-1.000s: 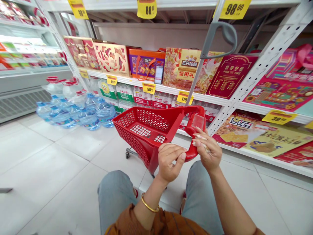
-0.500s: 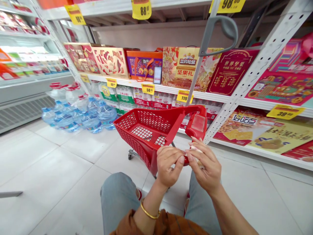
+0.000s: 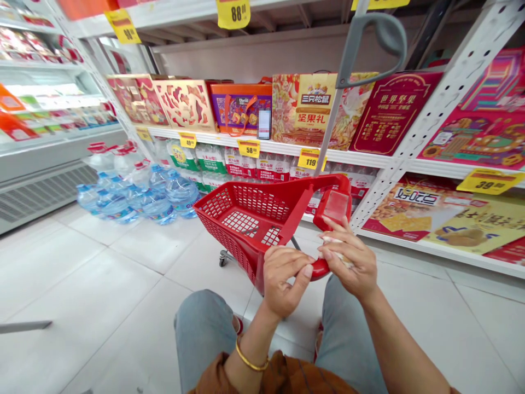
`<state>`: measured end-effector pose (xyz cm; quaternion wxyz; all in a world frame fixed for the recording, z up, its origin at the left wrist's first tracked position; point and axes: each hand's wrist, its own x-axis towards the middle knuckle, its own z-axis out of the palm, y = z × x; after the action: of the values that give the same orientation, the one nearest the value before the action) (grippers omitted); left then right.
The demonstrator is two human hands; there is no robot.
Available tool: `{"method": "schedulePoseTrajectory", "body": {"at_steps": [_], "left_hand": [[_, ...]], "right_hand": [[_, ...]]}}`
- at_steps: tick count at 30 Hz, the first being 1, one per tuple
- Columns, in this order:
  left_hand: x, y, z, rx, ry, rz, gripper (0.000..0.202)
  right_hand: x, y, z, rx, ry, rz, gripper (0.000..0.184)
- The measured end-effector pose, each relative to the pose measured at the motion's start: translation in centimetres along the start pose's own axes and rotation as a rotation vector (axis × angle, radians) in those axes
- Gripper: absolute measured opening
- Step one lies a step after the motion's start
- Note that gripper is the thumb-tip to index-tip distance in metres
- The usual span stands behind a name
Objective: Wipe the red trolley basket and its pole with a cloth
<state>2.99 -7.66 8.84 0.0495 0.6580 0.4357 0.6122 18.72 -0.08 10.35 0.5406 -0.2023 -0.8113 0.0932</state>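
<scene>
We inspected the scene from left to right. At the far left stands a refrigerated case (image 3: 36, 131) holding packaged goods. On the tiled floor (image 3: 115, 279) before it sit water jugs (image 3: 180, 196) with blue caps, with red-capped jugs (image 3: 100, 156) behind them. Behind these runs a white metal shelf (image 3: 279, 145) carrying packs of bottled water (image 3: 209, 156) below and gift boxes above, among them an orange and purple box (image 3: 240, 101).

A red plastic shopping cart (image 3: 241, 232) stands on the floor directly ahead, between the person's knees in blue jeans (image 3: 200, 328) and the shelf. A gold bangle (image 3: 251, 357) circles the left wrist, just above the left hand (image 3: 285, 282). That hand's grip is closed, curled against the lower end of the cart's red handle (image 3: 320, 269). The right hand (image 3: 348, 254) sits just beside it, and its grip is closed on a small pale wrapped item (image 3: 336, 246), pinched between thumb and fingers directly above the red handle. We cannot tell what the item is, as the fingers largely hide it.

A grey loop handle (image 3: 371, 46) tops the cart's pole, in front of a nut gift box (image 3: 305, 109). Further right are a dark red gift box (image 3: 394, 112) and a pink gift box (image 3: 478, 139), with a yellow price tag (image 3: 490, 180) on the shelf edge below.
</scene>
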Motion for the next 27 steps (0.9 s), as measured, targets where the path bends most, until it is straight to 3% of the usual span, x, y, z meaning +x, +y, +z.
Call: {"method": "schedulePoseTrajectory", "body": {"at_steps": [11, 16, 27], "left_hand": [[-0.1, -0.6, -1.1, -0.037, -0.015, -0.022, 0.022], [-0.4, -0.8, -1.8, -0.018, -0.002, -0.041, 0.026], [-1.2, -1.3, -3.4, 0.094, 0.14, -0.054, 0.026]], "right_hand": [[1.5, 2.9, -0.5, -0.024, -0.071, -0.003, 0.012], [1.1, 2.0, 0.2, -0.077, -0.049, -0.005, 0.011], [0.5, -1.0, 2.1, -0.2, -0.046, -0.058, 0.011]]}}
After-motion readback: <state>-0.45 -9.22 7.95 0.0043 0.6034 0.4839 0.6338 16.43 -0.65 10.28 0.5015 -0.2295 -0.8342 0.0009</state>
